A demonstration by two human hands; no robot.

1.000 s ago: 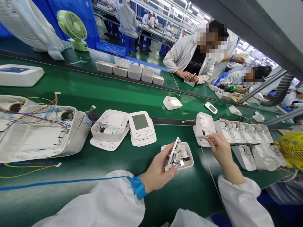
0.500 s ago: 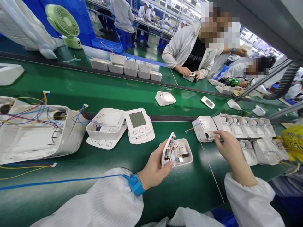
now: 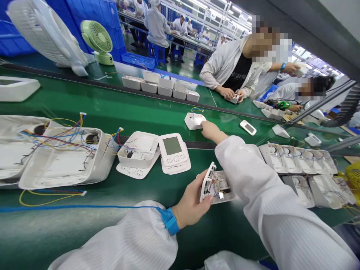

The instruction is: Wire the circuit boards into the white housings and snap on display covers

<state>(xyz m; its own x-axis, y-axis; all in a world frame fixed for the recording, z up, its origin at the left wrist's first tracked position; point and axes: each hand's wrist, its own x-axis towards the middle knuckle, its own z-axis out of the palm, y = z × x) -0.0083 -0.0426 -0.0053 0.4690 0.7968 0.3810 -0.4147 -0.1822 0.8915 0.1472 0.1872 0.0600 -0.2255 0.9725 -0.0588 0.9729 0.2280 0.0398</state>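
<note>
My left hand (image 3: 194,200) grips a white front cover (image 3: 208,180), tilted up with its circuit board side facing right. Wires run from it into an open white housing (image 3: 224,187), which rests on the bench and holds a round motor-like part. My right hand (image 3: 212,131) reaches over the bench to the green belt, its fingers closed at the right rim of another white housing (image 3: 192,122) with wires sticking up; the fingertips are partly hidden. Left of my left hand lie white covers with a grey screen (image 3: 172,146), beside a wired housing (image 3: 138,148).
Large stacked housings (image 3: 62,161) with loose wires stand at the left. More housings (image 3: 298,159) sit in rows at the right, by a yellow fan (image 3: 353,170). Across the belt (image 3: 112,101), a person (image 3: 233,67) handles a white device. A blue wrist cord (image 3: 84,209) crosses the bench.
My right hand has left the housing at the right and stretched far and left to the one on the belt. My left hand still holds the cover. The view has shifted slightly.
</note>
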